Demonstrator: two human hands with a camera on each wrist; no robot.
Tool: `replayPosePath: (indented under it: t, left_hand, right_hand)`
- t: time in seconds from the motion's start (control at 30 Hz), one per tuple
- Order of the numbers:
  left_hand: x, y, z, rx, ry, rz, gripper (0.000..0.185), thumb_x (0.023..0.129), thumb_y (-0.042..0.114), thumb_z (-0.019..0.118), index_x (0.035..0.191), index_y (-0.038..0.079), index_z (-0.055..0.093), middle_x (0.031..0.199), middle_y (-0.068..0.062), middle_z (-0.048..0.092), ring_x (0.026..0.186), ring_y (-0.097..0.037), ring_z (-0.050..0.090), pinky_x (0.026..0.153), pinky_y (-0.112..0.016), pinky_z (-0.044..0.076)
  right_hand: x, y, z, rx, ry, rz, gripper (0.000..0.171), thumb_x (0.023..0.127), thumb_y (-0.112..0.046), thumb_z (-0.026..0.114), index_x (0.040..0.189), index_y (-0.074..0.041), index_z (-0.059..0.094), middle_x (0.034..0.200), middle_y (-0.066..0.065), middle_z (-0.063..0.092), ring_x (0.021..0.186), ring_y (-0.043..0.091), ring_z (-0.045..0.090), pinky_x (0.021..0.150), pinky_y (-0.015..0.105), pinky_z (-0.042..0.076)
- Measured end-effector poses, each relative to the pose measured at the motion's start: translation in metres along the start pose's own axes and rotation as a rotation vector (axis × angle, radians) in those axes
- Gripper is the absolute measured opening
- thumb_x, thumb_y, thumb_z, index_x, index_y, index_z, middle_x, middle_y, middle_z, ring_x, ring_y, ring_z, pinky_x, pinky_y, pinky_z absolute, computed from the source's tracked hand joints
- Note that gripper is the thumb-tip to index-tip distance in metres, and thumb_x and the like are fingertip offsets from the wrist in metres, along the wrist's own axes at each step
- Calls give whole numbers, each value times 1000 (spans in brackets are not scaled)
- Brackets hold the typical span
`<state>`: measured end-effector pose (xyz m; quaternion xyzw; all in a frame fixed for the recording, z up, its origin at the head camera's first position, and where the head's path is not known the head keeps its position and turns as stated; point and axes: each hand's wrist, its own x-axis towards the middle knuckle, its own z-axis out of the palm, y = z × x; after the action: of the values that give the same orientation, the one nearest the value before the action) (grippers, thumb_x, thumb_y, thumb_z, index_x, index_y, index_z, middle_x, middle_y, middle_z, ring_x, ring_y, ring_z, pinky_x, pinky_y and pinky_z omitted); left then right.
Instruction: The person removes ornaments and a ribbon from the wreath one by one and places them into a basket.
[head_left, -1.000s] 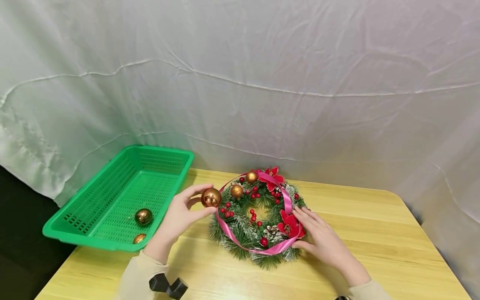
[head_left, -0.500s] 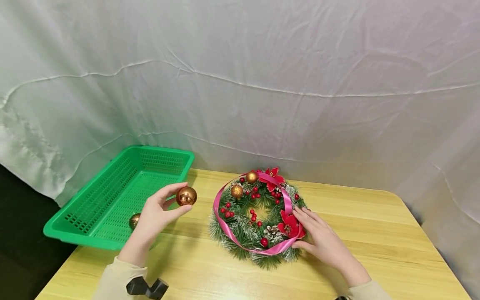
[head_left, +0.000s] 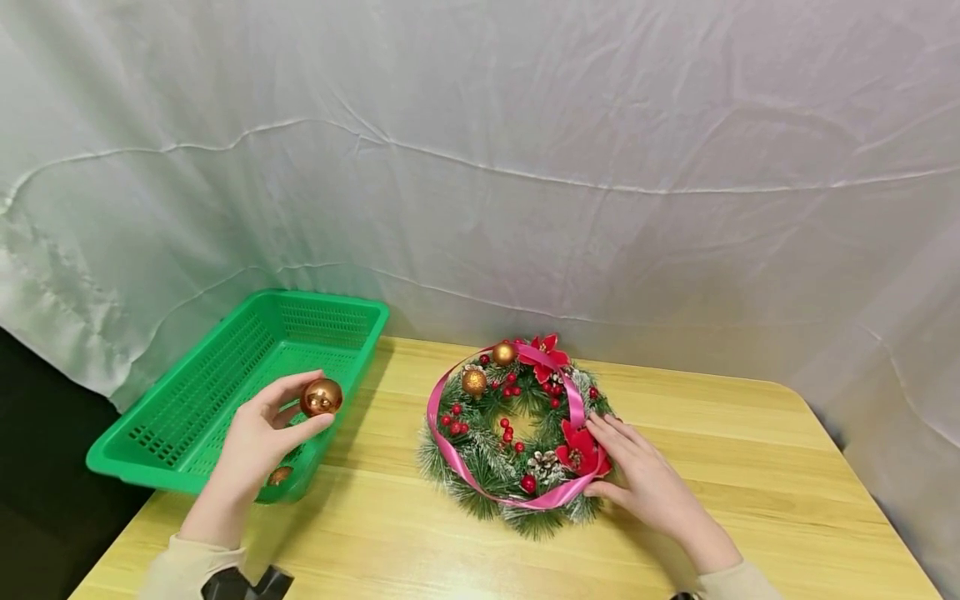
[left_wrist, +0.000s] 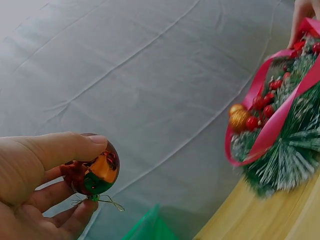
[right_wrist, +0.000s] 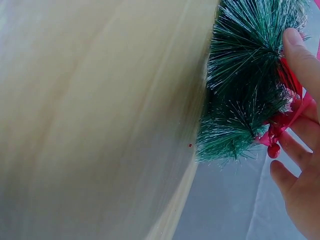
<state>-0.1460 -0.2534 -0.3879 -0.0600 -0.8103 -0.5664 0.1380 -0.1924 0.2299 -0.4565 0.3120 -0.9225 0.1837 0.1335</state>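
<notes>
Basket: one green slotted basket (head_left: 187,400) at the table's left edge, one gold bauble (head_left: 280,476) visible inside.
Left hand (head_left: 258,437): thumb and fingers pinch one copper bauble (head_left: 322,397) above the basket's near right corner.
Wreath: one pine wreath (head_left: 517,433) on the wooden table (head_left: 750,500), two gold baubles on it, one pink ribbon (head_left: 465,467).
Right hand (head_left: 645,483): fingers straight, slightly spread, resting on the wreath's right side.

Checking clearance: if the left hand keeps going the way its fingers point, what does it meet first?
Likely the far wall of the green basket. The left hand pinches the gold bauble over the basket's near end, fingers aimed up and right. Depth is unclear from these views.
</notes>
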Motion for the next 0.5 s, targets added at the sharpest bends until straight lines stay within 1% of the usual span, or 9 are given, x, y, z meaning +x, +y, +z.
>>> replayPosePath:
  t: [0.1,0.27,0.37,0.5]
  left_hand:
    - [-3,-3,-9,-4,25,-30,57,83,14,75,136,13,53,131,2,53,113,0,53,88,-15,47]
    - [-6,-8,-22,49,74,-9,56,84,11,75,136,11,54,129,7,55,113,3,50,91,-10,41]
    - [-7,-10,-30,90,92,-9,56,84,13,74,137,13,53,128,10,55,113,4,48,90,-8,40]
    - [-7,-12,-42,118,110,-39,58,85,16,74,139,16,51,127,14,53,113,6,46,87,-7,40]
  right_hand:
    - [0,0,0,-2,-1,-2,92,72,-53,74,144,-6,41,149,7,38,134,36,34,104,61,29]
    - [0,0,0,-3,-7,-1,92,72,-53,74,144,-6,41,149,7,38,134,36,34,103,60,30]
    - [0,0,-1,-2,-13,5,92,72,-51,74,145,-6,41,149,7,38,134,36,33,104,60,30]
    - [0,-1,-1,-1,-19,13,92,72,-49,76,145,-6,41,150,7,37,135,36,33,104,60,30]
